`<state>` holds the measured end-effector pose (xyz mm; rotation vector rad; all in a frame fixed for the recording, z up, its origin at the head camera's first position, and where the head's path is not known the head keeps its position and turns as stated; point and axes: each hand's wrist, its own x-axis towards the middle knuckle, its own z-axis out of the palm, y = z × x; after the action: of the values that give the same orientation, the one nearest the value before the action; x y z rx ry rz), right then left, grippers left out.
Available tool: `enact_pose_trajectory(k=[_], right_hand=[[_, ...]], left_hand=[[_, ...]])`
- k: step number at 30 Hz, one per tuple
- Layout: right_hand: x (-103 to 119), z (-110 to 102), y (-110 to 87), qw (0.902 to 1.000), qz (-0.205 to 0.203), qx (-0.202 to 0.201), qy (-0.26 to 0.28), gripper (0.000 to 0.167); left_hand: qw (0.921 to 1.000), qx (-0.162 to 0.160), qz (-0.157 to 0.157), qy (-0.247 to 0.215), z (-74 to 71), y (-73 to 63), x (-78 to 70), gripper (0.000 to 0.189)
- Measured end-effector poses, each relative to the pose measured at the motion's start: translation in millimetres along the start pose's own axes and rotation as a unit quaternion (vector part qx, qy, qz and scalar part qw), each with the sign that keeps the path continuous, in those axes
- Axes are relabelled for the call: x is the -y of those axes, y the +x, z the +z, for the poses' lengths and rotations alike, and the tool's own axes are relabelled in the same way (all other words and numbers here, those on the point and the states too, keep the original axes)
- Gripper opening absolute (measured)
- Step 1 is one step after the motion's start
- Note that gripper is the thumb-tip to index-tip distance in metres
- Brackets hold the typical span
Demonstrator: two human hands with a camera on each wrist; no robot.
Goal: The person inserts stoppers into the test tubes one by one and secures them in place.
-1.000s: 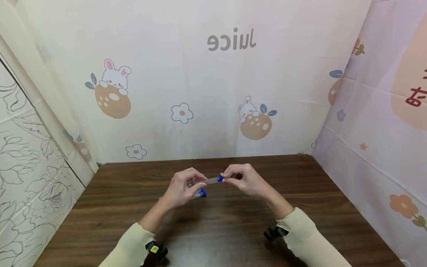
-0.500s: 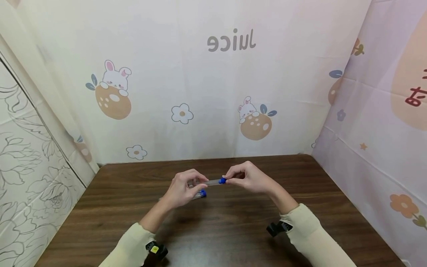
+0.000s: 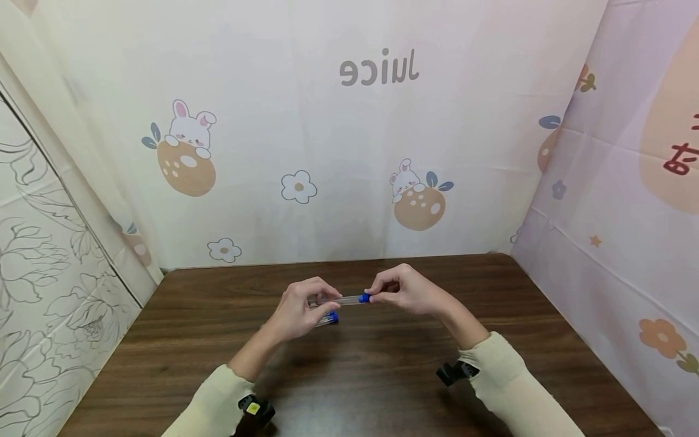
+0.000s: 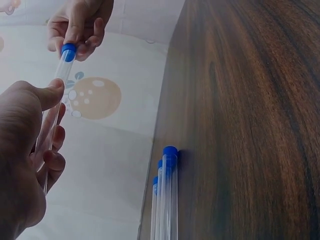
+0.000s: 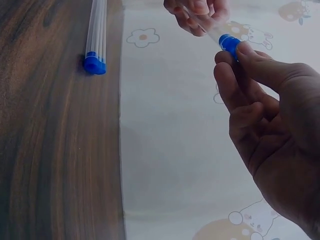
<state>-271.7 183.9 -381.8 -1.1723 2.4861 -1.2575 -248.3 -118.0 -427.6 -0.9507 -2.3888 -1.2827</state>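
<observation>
A clear test tube (image 3: 349, 300) is held above the table, lying nearly level in the head view. My left hand (image 3: 302, 308) grips its body between thumb and fingers. At its right end sits a blue cap (image 4: 69, 49), whose narrower lower part shows inside the tube mouth. My right hand (image 3: 403, 291) pinches this cap between thumb and fingertips; the right wrist view shows the other fingers (image 5: 248, 117) loosely bent. Below my left hand, several capped test tubes (image 4: 170, 200) lie side by side on the table, partly hidden from the head camera.
The dark wooden table (image 3: 349, 376) meets a white printed curtain (image 3: 349, 133) at its back edge. Another curtain (image 3: 617, 200) hangs along the right side, and a panel with line-drawn flowers (image 3: 43, 273) stands at the left.
My right hand and the blue cap have shifted slightly right and down since a second ago, and the right forearm has swung a little outward. My left hand stays almost still on the tube.
</observation>
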Motion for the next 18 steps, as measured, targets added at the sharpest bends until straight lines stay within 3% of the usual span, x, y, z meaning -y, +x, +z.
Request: enact_pose_trajectory(k=[9,18], right_hand=[[2.3,1.2,1.6,0.9999,-0.014,0.001,-0.004,0.008],[0.6,10.1,2.3,0.9993,-0.015,-0.033,-0.003,0.005]], left_hand=[[1.0000,-0.001,0.000,-0.003,-0.1,-1.0,0.1,0.012],[0.9998,-0.005,-0.014,-0.011,-0.7,-1.7,0.0,0.011]])
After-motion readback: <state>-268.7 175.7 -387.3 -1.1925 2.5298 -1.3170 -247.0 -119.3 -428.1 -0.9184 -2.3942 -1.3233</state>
